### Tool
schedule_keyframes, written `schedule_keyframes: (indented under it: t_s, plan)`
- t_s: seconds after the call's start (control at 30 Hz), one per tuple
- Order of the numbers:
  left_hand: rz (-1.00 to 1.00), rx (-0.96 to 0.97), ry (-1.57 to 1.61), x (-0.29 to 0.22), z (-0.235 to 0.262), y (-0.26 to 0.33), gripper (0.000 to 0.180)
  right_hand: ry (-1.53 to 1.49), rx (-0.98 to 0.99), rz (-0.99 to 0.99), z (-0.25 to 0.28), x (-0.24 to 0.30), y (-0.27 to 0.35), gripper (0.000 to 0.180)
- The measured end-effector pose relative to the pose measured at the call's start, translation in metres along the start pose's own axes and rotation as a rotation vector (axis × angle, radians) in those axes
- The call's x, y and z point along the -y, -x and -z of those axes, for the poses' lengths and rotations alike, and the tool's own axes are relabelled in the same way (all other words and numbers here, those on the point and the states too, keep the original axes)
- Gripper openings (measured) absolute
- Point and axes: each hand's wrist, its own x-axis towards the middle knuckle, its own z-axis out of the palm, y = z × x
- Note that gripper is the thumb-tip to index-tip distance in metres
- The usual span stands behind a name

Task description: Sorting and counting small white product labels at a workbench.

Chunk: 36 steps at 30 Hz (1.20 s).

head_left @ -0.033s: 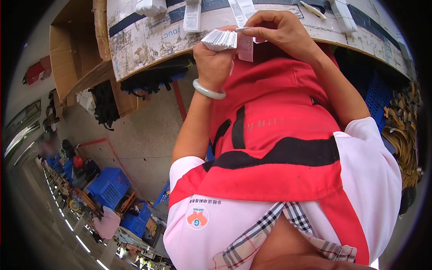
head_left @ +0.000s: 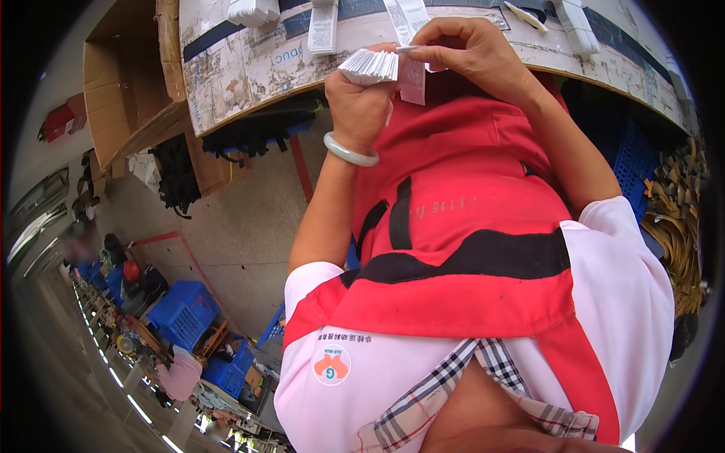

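My left hand [head_left: 356, 106], with a pale bangle on its wrist, is closed around a fanned stack of white labels [head_left: 368, 66], edges facing up. Close beside it, my right hand [head_left: 479, 57] pinches the end of a thin white label [head_left: 408, 48] between thumb and fingers. A printed label strip [head_left: 413, 81] hangs down between the two hands, in front of my red apron [head_left: 453, 143]; which hand holds it I cannot tell. Both hands are at the near edge of the worktable [head_left: 249, 83].
On the table lie a label pile [head_left: 253, 11], a label bundle [head_left: 323, 30], more label strips [head_left: 408, 15], a long label stack [head_left: 575, 26] and a pale slim tool [head_left: 525, 15]. An open cardboard box [head_left: 124, 83] stands at left; a blue crate [head_left: 630, 162] is at right.
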Motion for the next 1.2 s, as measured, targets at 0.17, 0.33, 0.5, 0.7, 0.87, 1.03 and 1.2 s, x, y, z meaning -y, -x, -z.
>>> schedule_keyframes:
  t_s: [0.17, 0.33, 0.5, 0.7, 0.87, 1.03, 1.2]
  plan:
    - [0.139, 0.041, 0.059, 0.004, 0.002, 0.0, 0.015, -0.063, 0.058, 0.028, 0.004, -0.003, -0.002, 0.014]
    - [0.408, 0.01, 0.45, 0.013, 0.002, -0.001, 0.025, -0.295, 0.348, -0.173, 0.005, 0.017, 0.002, 0.014]
    - [0.414, 0.24, 0.498, 0.017, 0.001, 0.001, 0.044, -0.073, 0.026, 0.092, -0.014, -0.016, -0.003, 0.015]
    - [0.496, 0.14, 0.483, 0.015, 0.008, 0.0, 0.021, 0.613, -0.425, 0.38, 0.012, -0.027, -0.045, 0.011]
    - [0.48, 0.135, 0.393, 0.019, 0.006, -0.003, 0.019, 0.516, -0.409, 0.561, 0.024, -0.053, -0.058, 0.011]
    - [0.389, 0.014, 0.165, 0.019, 0.004, -0.007, 0.016, 0.636, -0.41, 0.446, 0.016, -0.044, -0.046, 0.008]
    - [-0.415, -0.057, -0.367, 0.014, 0.006, -0.022, 0.022, 0.268, -0.197, 0.302, 0.001, -0.002, -0.018, 0.007]
